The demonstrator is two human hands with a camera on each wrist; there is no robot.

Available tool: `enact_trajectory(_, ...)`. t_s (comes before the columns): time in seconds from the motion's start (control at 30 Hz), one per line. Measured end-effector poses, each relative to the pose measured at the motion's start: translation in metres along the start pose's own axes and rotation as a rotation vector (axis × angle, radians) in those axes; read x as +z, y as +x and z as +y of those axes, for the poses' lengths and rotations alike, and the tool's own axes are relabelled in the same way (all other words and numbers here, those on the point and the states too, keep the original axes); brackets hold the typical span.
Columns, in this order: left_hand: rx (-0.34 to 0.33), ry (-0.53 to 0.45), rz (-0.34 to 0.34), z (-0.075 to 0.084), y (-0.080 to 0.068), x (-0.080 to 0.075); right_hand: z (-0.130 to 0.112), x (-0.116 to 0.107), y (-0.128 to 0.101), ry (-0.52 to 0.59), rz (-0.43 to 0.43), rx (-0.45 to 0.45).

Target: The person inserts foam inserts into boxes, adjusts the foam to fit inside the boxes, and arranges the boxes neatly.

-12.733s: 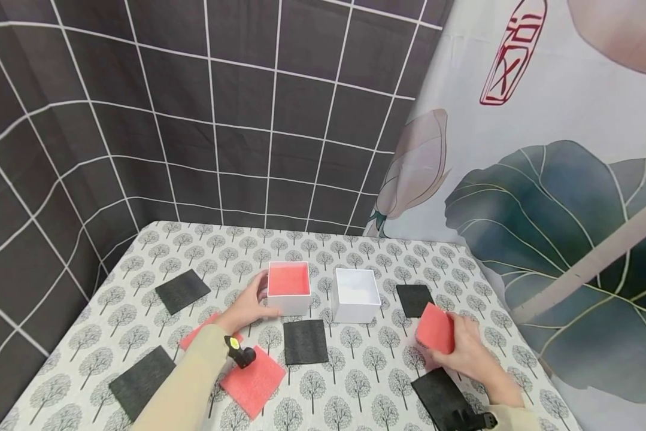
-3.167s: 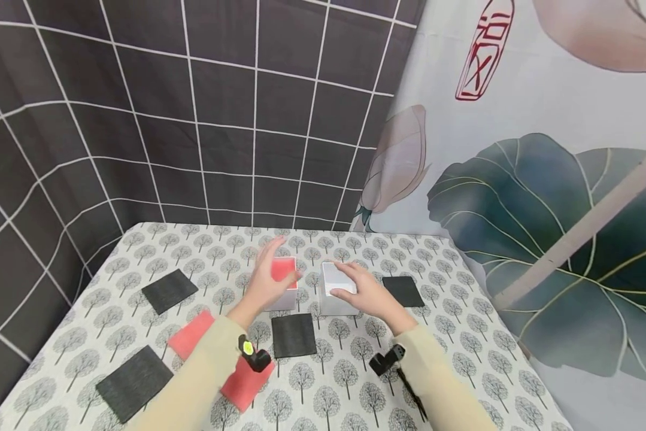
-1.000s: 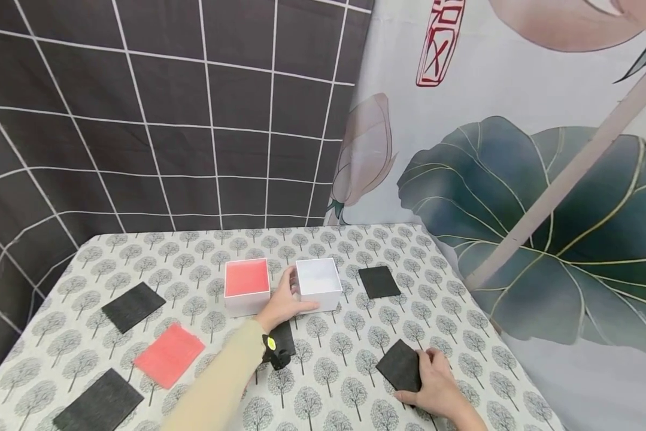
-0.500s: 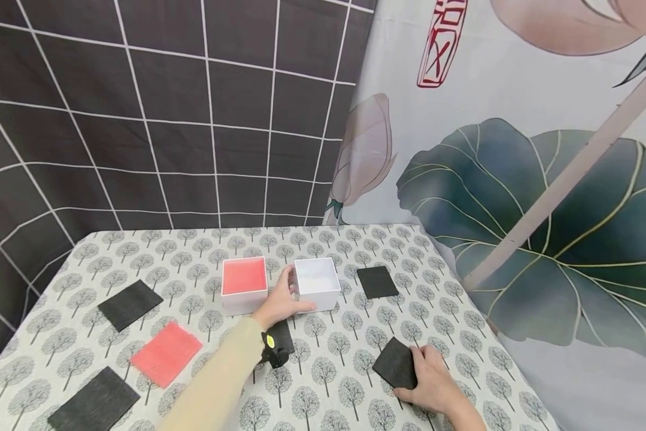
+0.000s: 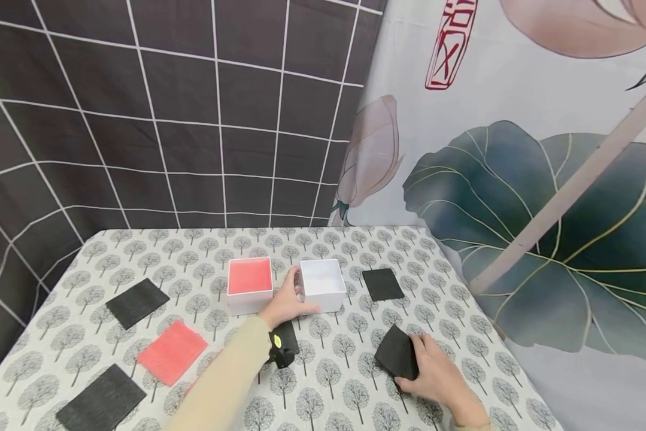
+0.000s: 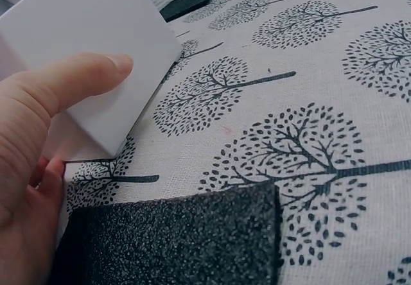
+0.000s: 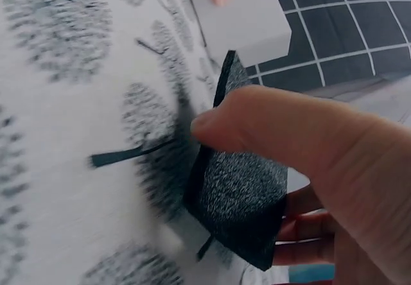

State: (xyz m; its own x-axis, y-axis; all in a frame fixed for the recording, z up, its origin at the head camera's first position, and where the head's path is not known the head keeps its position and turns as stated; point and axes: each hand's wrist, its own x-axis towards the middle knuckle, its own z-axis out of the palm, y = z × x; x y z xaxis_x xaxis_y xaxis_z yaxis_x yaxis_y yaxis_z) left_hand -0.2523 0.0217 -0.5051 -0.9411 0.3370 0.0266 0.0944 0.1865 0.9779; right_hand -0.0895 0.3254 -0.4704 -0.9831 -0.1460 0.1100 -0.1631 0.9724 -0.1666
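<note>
My left hand (image 5: 288, 304) grips the near left corner of a white open-topped box (image 5: 323, 293), thumb on the front wall. In the left wrist view the thumb lies flat along the white box (image 6: 122, 25). My right hand (image 5: 436, 377) pinches a black foam square (image 5: 396, 353) at its right edge, tilted over the tablecloth. The right wrist view shows the thumb on one face of the foam square (image 7: 247, 185) and the fingers behind it. Left of the gripped box stands a second white box (image 5: 249, 302) with red foam showing inside.
A black foam square (image 5: 383, 284) lies to the right of the boxes, another (image 5: 288, 336) partly under my left wrist. On the left lie a red foam square (image 5: 172, 352) and two black squares (image 5: 137, 303), (image 5: 102, 400). A grid-patterned curtain (image 5: 182, 131) hangs behind the table.
My left hand has gone from the box with red inside to the other white box. The right hand, which earlier held red foam, now holds a black foam square, lifted slightly in the last second.
</note>
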Motion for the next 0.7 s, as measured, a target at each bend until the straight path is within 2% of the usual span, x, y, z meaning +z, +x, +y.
enact_trajectory(0.27,-0.005,0.026,0.008,-0.002,0.002,0.002,-0.007,-0.018,0.027,0.121,0.067,-0.129)
enact_trajectory(0.47,-0.005,0.015,0.007,-0.004,0.004,0.003,-0.016,-0.028,0.052,0.159,0.086,-0.258)
enact_trajectory(0.7,-0.019,0.019,-0.005,-0.005,0.007,0.001,-0.026,-0.032,0.075,0.195,0.06,-0.305)
